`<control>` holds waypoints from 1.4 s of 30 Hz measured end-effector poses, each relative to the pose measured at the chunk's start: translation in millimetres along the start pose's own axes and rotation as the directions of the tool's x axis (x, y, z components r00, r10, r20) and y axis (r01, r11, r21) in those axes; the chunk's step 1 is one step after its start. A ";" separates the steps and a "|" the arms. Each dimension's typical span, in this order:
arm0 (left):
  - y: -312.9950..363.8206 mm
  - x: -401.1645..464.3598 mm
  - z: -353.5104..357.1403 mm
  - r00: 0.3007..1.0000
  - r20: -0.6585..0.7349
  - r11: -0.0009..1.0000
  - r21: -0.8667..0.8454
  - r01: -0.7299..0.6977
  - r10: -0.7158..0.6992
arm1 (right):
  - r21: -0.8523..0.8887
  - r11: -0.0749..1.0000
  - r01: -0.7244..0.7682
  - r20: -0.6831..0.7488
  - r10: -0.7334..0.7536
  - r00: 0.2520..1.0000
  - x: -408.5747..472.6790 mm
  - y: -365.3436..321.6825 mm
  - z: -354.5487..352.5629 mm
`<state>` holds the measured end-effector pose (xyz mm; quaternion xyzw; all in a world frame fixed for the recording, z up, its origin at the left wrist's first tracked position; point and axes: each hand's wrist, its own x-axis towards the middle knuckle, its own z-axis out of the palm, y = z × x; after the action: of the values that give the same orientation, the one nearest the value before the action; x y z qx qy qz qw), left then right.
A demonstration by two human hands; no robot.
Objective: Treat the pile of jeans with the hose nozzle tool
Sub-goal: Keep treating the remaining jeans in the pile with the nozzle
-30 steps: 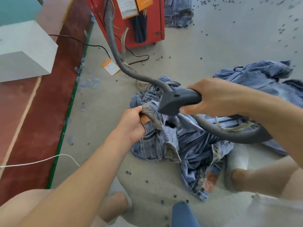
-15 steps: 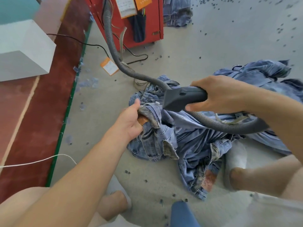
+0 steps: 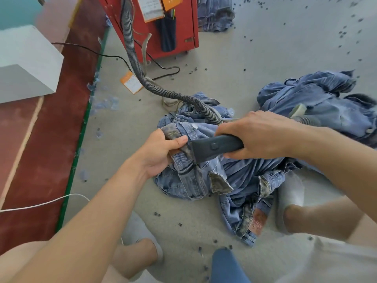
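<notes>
**Inspector:** State of each grip?

**Operator:** My left hand point(image 3: 161, 152) pinches a worn fold of the top jeans point(image 3: 195, 176); my right hand point(image 3: 259, 135) is wrapped round the hose nozzle tool point(image 3: 212, 148), its mouth against that fold. I'd keep the cloth taut and the mouth flat.

**Inspector:** The pile?

**Operator:** Crumpled faded denim on the floor point(image 3: 234, 58), with the ribbed hose point(image 3: 142, 72) trailing over it.

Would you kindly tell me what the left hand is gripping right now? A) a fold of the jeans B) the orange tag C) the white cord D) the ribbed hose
A: the left hand pinches a fold of the jeans beside the nozzle held by the right hand.
</notes>
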<state>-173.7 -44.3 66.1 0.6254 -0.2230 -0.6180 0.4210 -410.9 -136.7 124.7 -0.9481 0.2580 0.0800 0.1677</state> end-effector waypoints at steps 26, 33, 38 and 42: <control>-0.8 11.7 2.5 0.999 -0.048 0.997 -0.079 -0.017 0.013 | -0.223 0.975 0.021 -0.039 -0.031 0.999 2.2 -9.7 1.7; -0.7 14.8 -3.3 0.999 -0.031 0.990 -0.140 -0.016 0.012 | -0.134 0.991 -0.027 -0.070 0.018 0.997 1.5 -0.2 -11.3; -3.4 16.0 -4.0 0.999 -0.024 0.957 -0.290 0.026 -0.035 | -0.133 0.988 -0.077 -0.040 0.072 0.997 -1.7 -0.8 -8.1; -9.2 15.9 5.2 0.996 -0.060 0.926 -0.375 0.041 -0.069 | 0.164 0.980 -0.114 -0.068 0.126 0.990 4.9 -21.3 1.3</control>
<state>-178.6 -53.3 50.0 0.5617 -0.0684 -0.6378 0.5225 -395.8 -121.3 128.2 -0.9167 0.3268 0.0321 0.2279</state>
